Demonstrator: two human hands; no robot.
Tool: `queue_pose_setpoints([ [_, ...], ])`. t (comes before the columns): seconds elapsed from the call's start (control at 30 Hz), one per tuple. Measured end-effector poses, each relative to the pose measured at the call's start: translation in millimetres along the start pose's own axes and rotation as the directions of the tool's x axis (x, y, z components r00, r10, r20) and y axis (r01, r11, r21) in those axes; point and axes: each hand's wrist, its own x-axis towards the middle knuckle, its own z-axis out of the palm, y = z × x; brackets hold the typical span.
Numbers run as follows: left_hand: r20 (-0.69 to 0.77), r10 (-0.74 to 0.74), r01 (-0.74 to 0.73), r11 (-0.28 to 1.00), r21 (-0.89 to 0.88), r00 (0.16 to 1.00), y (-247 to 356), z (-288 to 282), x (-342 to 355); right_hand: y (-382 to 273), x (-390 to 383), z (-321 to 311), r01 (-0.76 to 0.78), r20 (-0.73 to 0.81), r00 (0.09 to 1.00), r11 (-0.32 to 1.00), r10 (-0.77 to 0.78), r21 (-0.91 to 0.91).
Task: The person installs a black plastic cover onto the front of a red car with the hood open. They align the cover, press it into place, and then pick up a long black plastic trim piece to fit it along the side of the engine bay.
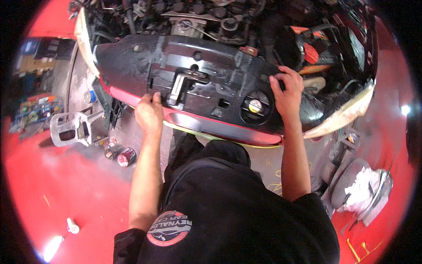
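Both hands are on the wide black plastic radiator cover panel [198, 75], which lies across the front of the open engine bay. The left hand [149, 113] grips its near edge just beside the silver metal hood latch [180, 86]. The right hand [286, 93] presses down flat, fingers spread (just beside the round yellow-centred cap [255, 105]). A small red can [126, 156] lies on the red floor [57, 185].
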Motion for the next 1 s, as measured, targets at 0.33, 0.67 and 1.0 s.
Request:
queue_pose_setpoints([
  [0.33,-0.010,0.315,-0.308,0.933,0.187,0.949,2,-2,4,-6,-1,1,-0.018,-0.038,0.999,0.999,0.019,0.043],
  [0.67,0.327,0.785,-0.840,0.423,0.340,0.527,-24,-26,24,-3,-2,5,-0.006,-0.062,0.998,0.998,0.010,0.060],
  [1.0,0.375,0.915,-0.979,0.082,0.185,0.148,-41,-23,64,-25,0,5,-0.110,-0.058,0.992,0.993,0.108,-0.034],
])
